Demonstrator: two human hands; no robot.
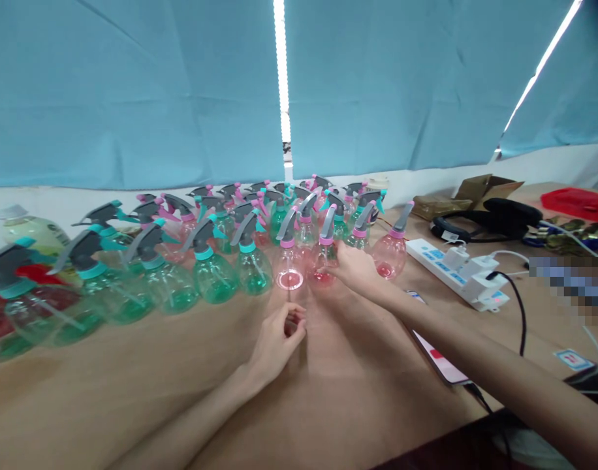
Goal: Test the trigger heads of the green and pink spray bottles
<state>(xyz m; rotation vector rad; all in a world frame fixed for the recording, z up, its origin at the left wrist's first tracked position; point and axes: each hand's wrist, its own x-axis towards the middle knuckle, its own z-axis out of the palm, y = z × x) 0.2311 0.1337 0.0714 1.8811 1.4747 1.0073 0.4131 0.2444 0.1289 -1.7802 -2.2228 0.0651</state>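
Observation:
My right hand (355, 264) reaches forward to a pink spray bottle (322, 273) with a grey-and-pink trigger head, its fingers round the bottle's right side and partly hidden. The bottle stands upright on the table. Nearer to me, my left hand (281, 336) rests low over the wooden table (220, 391), fingers loosely curled, with a gap to the thumb and nothing visible between them. Just beyond it stands another pink spray bottle (289, 271). A third pink spray bottle (391, 254) is to the right of my right hand. Green spray bottles (215, 281) line up to the left.
More spray bottles (279, 219) crowd behind the front row. At right lie a white power strip (439, 264) with plugs and cables, black headphones (489, 219), a cardboard box (487, 190) and a phone (440, 359) under my right forearm. Blue curtain (181, 91) hangs behind.

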